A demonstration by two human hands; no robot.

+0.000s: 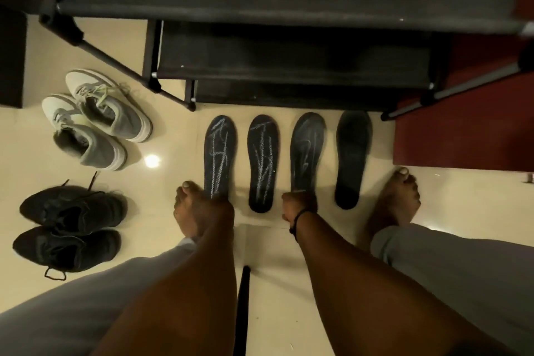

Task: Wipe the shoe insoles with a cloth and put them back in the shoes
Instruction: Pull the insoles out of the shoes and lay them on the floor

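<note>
Reaching down between bare feet, the person has both hands at the heel ends of two insoles laid on the pale floor (pixel 173 130) in front of a black shoe rack (pixel 289 66). Four dark insoles lie side by side, toes toward the rack. The left hand (pixel 215 205) is at the heel of the first insole (pixel 219 153), and the right hand (pixel 299 205) at the heel of the third insole (pixel 307 150). Both hands look curled round those heel ends, though the backs of the hands hide the fingers, so the grip is a fair guess rather than plain. The second insole (pixel 263 162) lies untouched between them, and the fourth insole (pixel 352 159), darker and free of marks, lies just to the right. The first three carry whitish streaks.

No cloth shows anywhere, so the wiping step seems not yet begun; this looks like picking up or arranging the insoles. The next move calls for a cloth and a firm hold on one insole while its marked face is rubbed. The grey and white sneakers (pixel 95 118) and the black shoes (pixel 69 225) wait well to the left, apart from the insoles, open for refitting later.
</note>
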